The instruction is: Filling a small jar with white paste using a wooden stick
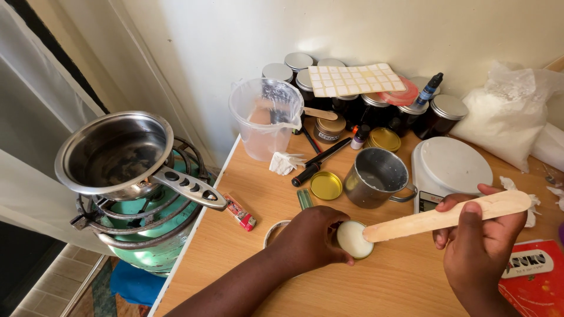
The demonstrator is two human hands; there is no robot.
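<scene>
From the head camera, the left hand [311,238] was curled around a small round tin [355,239] on the wooden table [376,287], fingers closed on its side, holding it steady. The tin was filled nearly to the rim with a pale, creamy-white substance (set or liquid could not be told). The right hand [479,246] gripped a flat wooden stick [446,216] at its broad end, thumb on top and fingers closed beneath, and the stick's narrow end rested on the white surface in the tin.

Just behind the tin stood a metal mug [376,176] with a handle, a little pale residue showing at its bottom. Beside it lay a gold-coloured lid [326,185], face up. A clear plastic measuring jug [265,117] stood near the wall with a dark utensil propped inside and cloudy smears on its walls. Behind it was a cluster of dark glass jars [437,117] with silver lids, their contents hidden, with a white sheet of small square stickers [355,79] laid across their tops. A white kitchen scale [449,167] sat right of the mug, and a plastic bag of white flakes [505,114] leaned against the wall.

Left of the table, a steel saucepan [114,152] sat on a burner atop a green gas cylinder [153,246]; the pan looked wet, with nothing solid in it. A small red lighter [241,214] lay at the table edge.
</scene>
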